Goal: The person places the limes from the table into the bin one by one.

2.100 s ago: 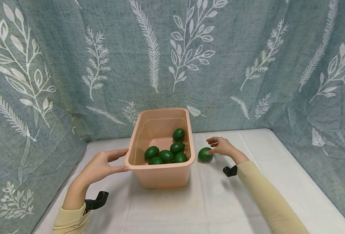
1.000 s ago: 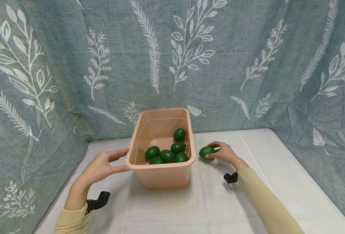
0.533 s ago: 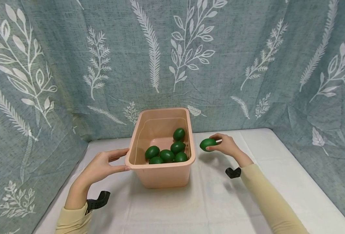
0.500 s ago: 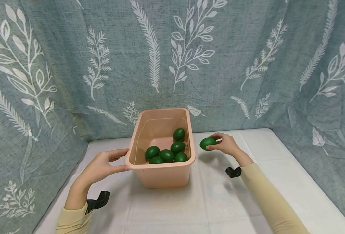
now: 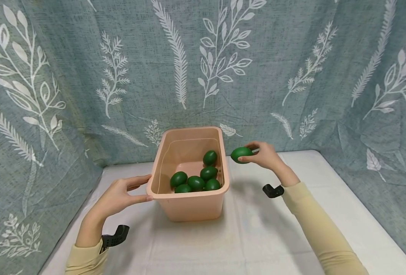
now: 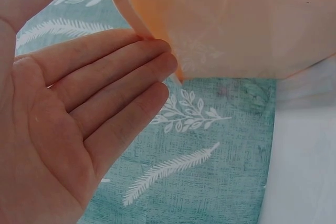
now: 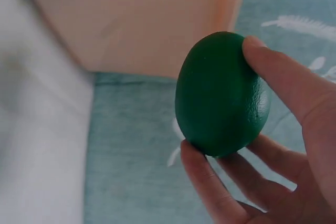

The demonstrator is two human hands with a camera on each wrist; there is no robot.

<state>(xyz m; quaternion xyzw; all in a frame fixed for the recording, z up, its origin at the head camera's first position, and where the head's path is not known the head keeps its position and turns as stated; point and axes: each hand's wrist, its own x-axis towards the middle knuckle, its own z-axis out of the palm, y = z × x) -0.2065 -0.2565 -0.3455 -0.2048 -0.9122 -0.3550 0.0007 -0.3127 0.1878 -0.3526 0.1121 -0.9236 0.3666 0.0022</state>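
Observation:
Off the table, to the right of the peach plastic bin, my right hand pinches a smooth dark-green egg-shaped fruit. The right wrist view shows the thumb on one side of this fruit and fingertips on the other. My left hand touches the bin's near left corner, thumb and fingers spread along the rim. In the left wrist view its fingers are straight against the edge. Several similar green fruits lie inside the bin, mostly in its near half and along the right wall.
A white cloth covers the table. Blue-green curtains with white leaf patterns hang behind and at both sides. Each wrist carries a black camera mount.
My right hand has closed its fingers around the green fruit on the table and lifted it, up beside the bin's right rim. The left hand and the bin have stayed put.

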